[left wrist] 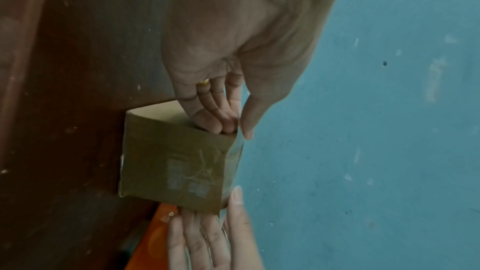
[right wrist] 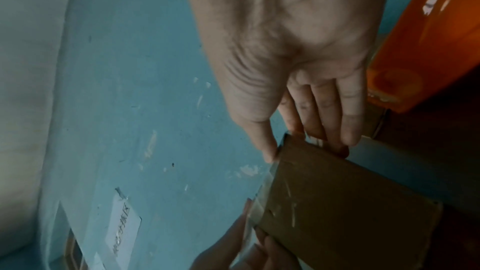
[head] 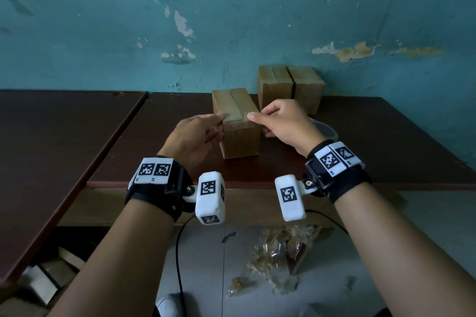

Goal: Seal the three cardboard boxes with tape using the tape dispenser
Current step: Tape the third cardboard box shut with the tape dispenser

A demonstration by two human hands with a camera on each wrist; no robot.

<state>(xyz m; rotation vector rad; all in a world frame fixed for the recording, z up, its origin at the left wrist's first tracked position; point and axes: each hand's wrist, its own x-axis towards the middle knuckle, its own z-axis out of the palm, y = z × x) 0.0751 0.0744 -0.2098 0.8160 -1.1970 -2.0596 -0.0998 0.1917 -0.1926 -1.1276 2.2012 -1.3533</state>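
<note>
- Hand on each side: my left hand [head: 198,134] and my right hand [head: 280,123] flank the near cardboard box [head: 238,123]. Each has its thumb on the top edge and its fingers curled against a side wall, pinching the box between them.
- Clear tape [head: 233,117] runs along the top seam and folds over the near edge onto the front face. My thumbs sit at either side of that fold.
- To do this step well, I judge that I should press the tape flat from the seam outward, then rub the folded end down the front face so no corner lifts.
- Holding the box steady with both sets of fingers should keep it from sliding on the dark table [head: 154,141] while my thumbs press.
- Two more boxes [head: 291,85] stand touching each other at the back, near the blue wall [head: 231,8], just behind and right of the near box.
- Something orange [right wrist: 428,38] lies just beside my right hand in the wrist views; it may be the tape dispenser, but I cannot tell for sure.
- Room to move: the table is bare to the left of my left hand and toward its front edge, which is near my wrists.
- On the right, the back boxes and the orange object crowd my right hand, so a wide sweep there could knock them.
</note>
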